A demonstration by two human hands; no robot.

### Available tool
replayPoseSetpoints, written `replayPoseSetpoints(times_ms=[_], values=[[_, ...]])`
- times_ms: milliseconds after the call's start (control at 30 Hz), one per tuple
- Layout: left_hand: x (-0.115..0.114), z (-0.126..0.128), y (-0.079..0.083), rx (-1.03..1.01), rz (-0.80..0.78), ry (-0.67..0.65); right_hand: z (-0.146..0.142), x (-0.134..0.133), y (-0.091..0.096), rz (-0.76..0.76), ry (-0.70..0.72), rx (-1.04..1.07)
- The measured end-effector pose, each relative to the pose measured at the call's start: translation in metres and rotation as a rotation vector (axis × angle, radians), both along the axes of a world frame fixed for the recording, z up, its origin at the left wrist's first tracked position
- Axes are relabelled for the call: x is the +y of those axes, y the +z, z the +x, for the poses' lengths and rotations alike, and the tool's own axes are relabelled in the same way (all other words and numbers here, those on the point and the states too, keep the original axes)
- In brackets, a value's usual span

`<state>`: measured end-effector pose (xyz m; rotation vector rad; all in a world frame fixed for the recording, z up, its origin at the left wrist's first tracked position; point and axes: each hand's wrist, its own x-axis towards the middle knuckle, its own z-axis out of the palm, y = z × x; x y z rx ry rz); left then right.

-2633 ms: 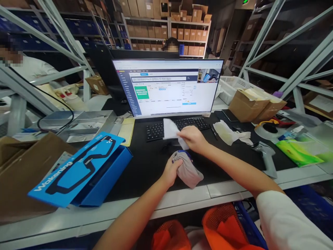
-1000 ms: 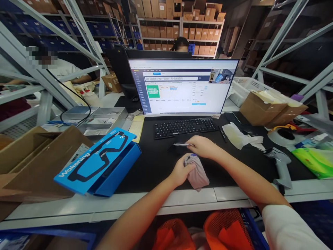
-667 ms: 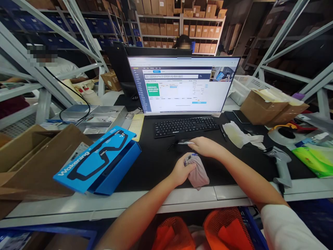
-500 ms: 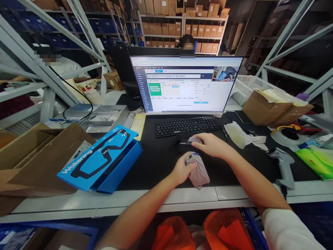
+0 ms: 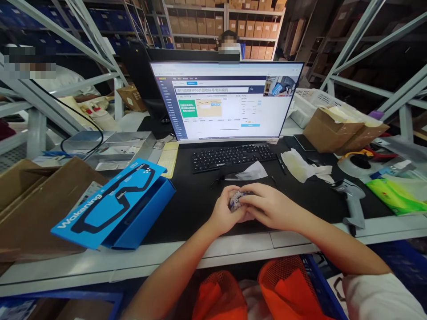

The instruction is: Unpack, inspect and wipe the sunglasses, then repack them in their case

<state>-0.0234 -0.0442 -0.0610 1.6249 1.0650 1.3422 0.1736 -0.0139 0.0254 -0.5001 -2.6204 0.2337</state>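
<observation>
Cloth (image 5: 254,171) had passed from the right hand (image 5: 275,206) to the bench (image 5: 230,247), and this hand had joined the left hand (image 5: 223,214) at the pouch (image 5: 236,201), near the front edge. Both hands were wrapped round the pouch, hiding its long axis. Beyond them, toward the back edge, lay the cloth, nearer to the right hand. Near the left end were a blue box (image 5: 143,213), its inside not visible, a carton (image 5: 40,218), and a tray (image 5: 147,150) holding small white pieces.

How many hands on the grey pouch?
2: left hand on the left side of the grey pouch, right hand on its right. Fingers cover most of the pouch.
</observation>
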Motion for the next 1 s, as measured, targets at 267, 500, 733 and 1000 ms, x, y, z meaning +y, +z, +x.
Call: replayPoseSetpoints(times_ms=[267,500,733,1000], values=[[0.002,-0.004,0.000,0.274,0.543,0.035,0.005,0.002,-0.004,0.052,-0.032,-0.018],[0.000,-0.012,0.014,0.573,0.598,0.093,0.003,0.001,0.001,0.084,-0.014,-0.119],[0.001,-0.019,0.025,0.586,0.696,0.054,0.009,0.004,-0.001,0.142,0.015,-0.093],[0.007,-0.033,0.034,0.732,0.646,0.130,0.024,0.014,-0.008,0.084,0.004,0.002]])
